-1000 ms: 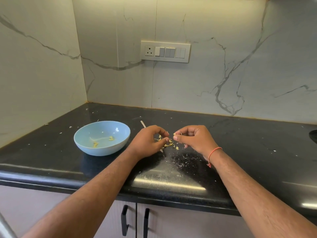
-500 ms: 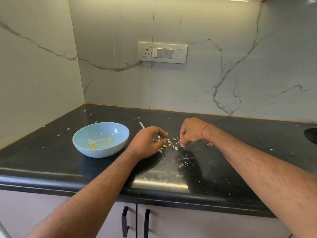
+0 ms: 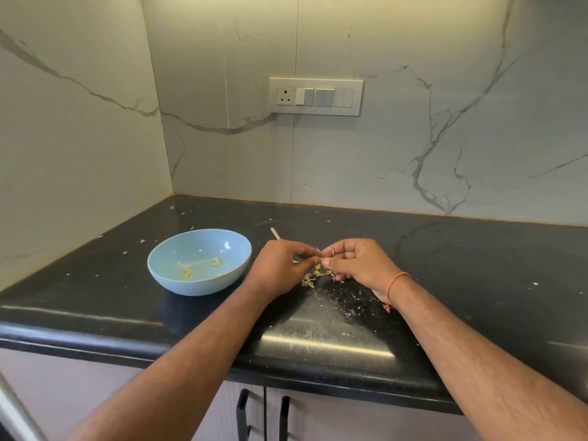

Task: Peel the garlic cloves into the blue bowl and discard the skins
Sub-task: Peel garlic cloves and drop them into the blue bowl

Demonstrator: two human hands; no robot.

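Observation:
A light blue bowl (image 3: pixel 199 261) sits on the black countertop (image 3: pixel 445 265) with a few small yellowish pieces inside. Just right of the bowl my left hand (image 3: pixel 280 268) and my right hand (image 3: pixel 359 265) meet fingertip to fingertip, both pinching a small garlic clove (image 3: pixel 320 258) that is mostly hidden by the fingers. Under the fingertips lies a little pile of garlic skins (image 3: pixel 316 276). My right wrist wears an orange thread.
Fine white flakes are scattered over the counter in front of the hands. A thin white stick (image 3: pixel 275 233) lies behind my left hand. A switch panel (image 3: pixel 315 96) is on the marble wall. Cabinet doors with black handles (image 3: pixel 241 412) are below the counter edge.
My right hand reached down to the skin pile on the counter half a second ago, then came back up to meet my left hand's fingertips. The bowl stayed put.

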